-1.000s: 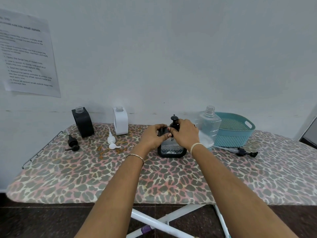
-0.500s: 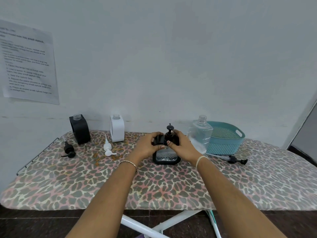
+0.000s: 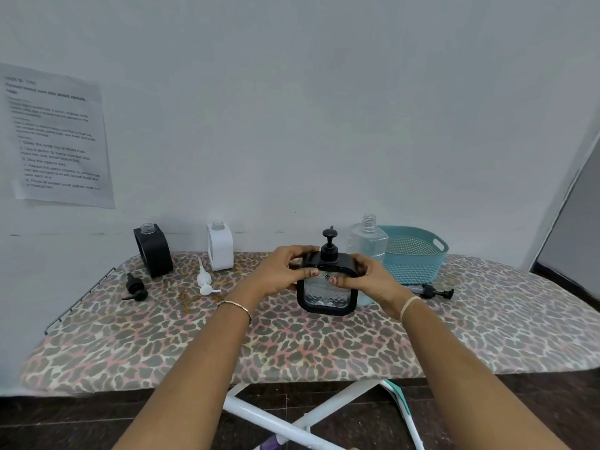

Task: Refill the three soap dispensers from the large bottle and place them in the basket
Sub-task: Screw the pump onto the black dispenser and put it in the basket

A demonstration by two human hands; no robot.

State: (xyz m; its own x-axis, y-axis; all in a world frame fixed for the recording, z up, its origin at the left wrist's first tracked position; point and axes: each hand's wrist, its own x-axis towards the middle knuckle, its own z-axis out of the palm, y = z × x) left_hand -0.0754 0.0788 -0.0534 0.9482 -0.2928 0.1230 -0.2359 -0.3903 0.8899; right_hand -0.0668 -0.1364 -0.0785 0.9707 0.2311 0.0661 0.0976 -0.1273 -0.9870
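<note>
A clear dispenser with a black frame (image 3: pixel 326 295) stands mid-table, its black pump head (image 3: pixel 329 243) fitted on top. My left hand (image 3: pixel 282 271) and my right hand (image 3: pixel 367 276) grip its upper corners from either side. Behind it stands the large clear bottle (image 3: pixel 368 243), uncapped. The teal basket (image 3: pixel 414 254) sits to the right of the bottle, with nothing seen inside. A black dispenser (image 3: pixel 152 250) and a white dispenser (image 3: pixel 220 245) stand open at the back left, their pumps, black (image 3: pixel 134 285) and white (image 3: pixel 204 282), lying on the cover in front of them.
The leopard-print board (image 3: pixel 292 336) ends in a wire rack (image 3: pixel 81 297) at left. A black-tipped pump with tube (image 3: pixel 430 291) lies in front of the basket. A paper sheet (image 3: pixel 55 138) hangs on the wall. White legs (image 3: pixel 292 414) cross below the board.
My right hand left the pump head and moved down to the dispenser's right upper corner. The pump head now stands uncovered. The camera view shifted a little.
</note>
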